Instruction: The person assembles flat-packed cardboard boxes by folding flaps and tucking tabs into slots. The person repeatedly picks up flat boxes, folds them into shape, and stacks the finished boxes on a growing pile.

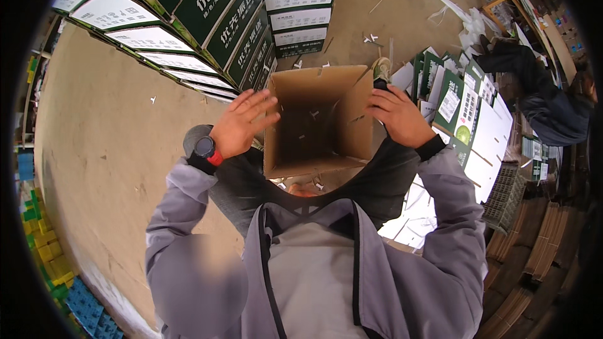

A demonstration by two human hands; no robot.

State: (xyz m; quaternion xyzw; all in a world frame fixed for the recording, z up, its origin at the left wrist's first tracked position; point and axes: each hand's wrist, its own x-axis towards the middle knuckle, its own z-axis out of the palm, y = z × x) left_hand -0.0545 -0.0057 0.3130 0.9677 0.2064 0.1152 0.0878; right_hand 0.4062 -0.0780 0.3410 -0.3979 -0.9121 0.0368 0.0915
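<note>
An open-topped brown cardboard box (319,76) stands upright between my knees, with several small white scraps visible inside. My left hand (245,119) is at its left wall, fingers spread and tips reaching the rim; a watch with a red strap is on that wrist. On the opposite side, my right hand (397,116) has its fingers stretched toward the right wall, the tips touching its edge. Neither hand is closed around the box as far as I can see. The outer faces of the side walls are mostly hidden.
Tall stacks of green-and-white cartons (220,19) rise ahead and to the left. Flattened cartons (468,103) lie at the right, beside a grey plastic crate (502,198) and stacked brown cardboard (546,242). A person in dark clothes (553,110) is at the far right.
</note>
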